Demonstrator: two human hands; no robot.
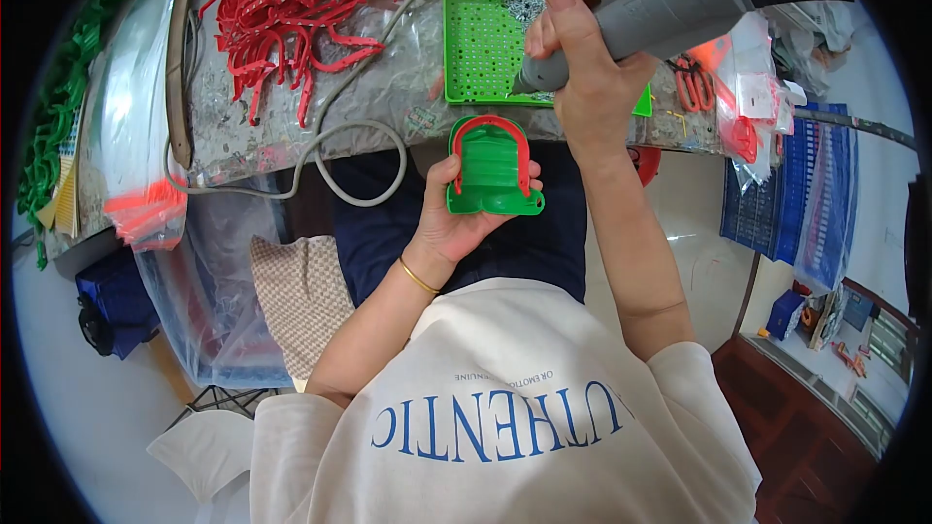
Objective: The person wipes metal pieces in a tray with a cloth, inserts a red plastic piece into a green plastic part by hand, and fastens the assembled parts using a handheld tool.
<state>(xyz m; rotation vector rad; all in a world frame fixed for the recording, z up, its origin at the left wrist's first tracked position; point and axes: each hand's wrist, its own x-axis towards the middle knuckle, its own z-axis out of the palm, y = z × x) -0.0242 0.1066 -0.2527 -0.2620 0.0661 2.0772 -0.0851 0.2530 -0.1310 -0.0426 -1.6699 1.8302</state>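
My left hand (pixel 445 221) is closed around a green plastic piece (pixel 490 175), held up in front of my lap below the table edge. A red U-shaped strip (pixel 522 147) with small holes sits along the green piece's rim. In my right hand (pixel 594 87) is a grey electric screwdriver (pixel 670 8), gripped near its nose. Its tip points down and left over a green perforated tray (pixel 449 39). Small silvery screws (pixel 522 6) lie heaped at the tray's far side, partly hidden by my fingers.
Red strips (pixel 282 10) are piled at the back left of the worktable (pixel 262 141). A grey cable (pixel 335 126) loops over the front edge. Green pieces (pixel 58 107) hang at far left. Red-handled scissors (pixel 692 87) and plastic bags (pixel 762 92) lie at right.
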